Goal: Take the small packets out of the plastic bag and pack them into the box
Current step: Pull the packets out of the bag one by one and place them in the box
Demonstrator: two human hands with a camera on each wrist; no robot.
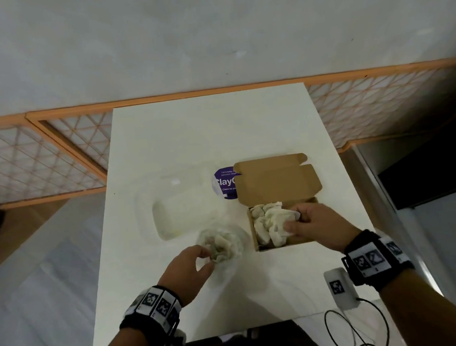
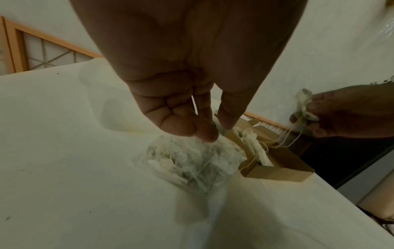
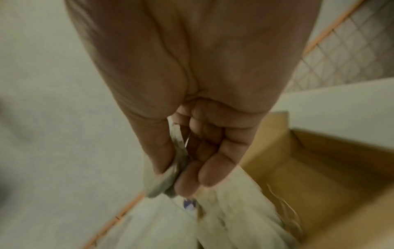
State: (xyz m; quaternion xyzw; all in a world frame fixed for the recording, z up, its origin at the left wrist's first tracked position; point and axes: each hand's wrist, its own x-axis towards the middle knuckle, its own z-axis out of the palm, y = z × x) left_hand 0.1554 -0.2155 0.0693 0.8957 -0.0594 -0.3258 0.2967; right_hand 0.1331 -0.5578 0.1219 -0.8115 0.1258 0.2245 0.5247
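White and bare but for a few things, the desk [image 1: 192, 137] stood before an orange lattice screen [image 1: 45, 158]. Pinched between thumb and fingers [image 3: 204, 175] of the right hand [image 1: 317, 228] was a small packet [image 2: 302, 107], pale and crumpled, its strings trailing down into the cardboard box [image 1: 288, 243] directly below; the hand hovered palm-down over the box's right half, wrist angled in from the near right. Beneath and to the left of those fingers more packets [image 1: 268, 221] already lay heaped in the box, whose lid [image 1: 276, 183] stood folded back beyond them. The left hand [image 1: 190, 270] reached from the near left, its fingers [image 2: 204, 131] curled and closing on the top of the clear plastic bag [image 1: 222, 244]; whether they had actually gripped the film could not be told. That bag sat just left of the box, bunched, with packets visible inside. These packets looked light, soft and easily crushed, their strings apt to snag one another, so a gentle pinch on the packet's body seemed best. The bag's film looked thin and slippery, probably needing steadying near its mouth. Beyond the bag lay a clear plastic tray [image 1: 181, 216] and a purple label [image 1: 223, 184].
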